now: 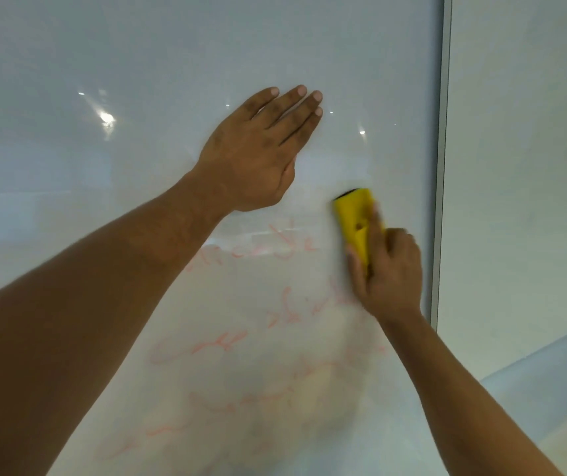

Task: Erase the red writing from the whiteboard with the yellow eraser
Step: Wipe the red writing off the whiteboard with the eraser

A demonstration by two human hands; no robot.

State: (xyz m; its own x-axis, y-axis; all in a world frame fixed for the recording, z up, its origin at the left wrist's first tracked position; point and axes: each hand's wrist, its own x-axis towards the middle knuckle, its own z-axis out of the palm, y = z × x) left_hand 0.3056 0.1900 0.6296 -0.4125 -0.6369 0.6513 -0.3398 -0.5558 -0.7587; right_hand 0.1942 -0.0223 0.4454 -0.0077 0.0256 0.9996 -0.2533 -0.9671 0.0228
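The whiteboard fills most of the view. Faint red writing runs in several lines across its lower middle, partly smeared. My right hand grips the yellow eraser and presses it flat against the board near the right edge, at the end of the top line of writing; the eraser and hand are blurred. My left hand lies flat on the board above the writing, fingers together and extended, holding nothing.
The board's grey metal frame runs vertically just right of the eraser. Beyond it is a pale wall. Light reflections dot the upper board.
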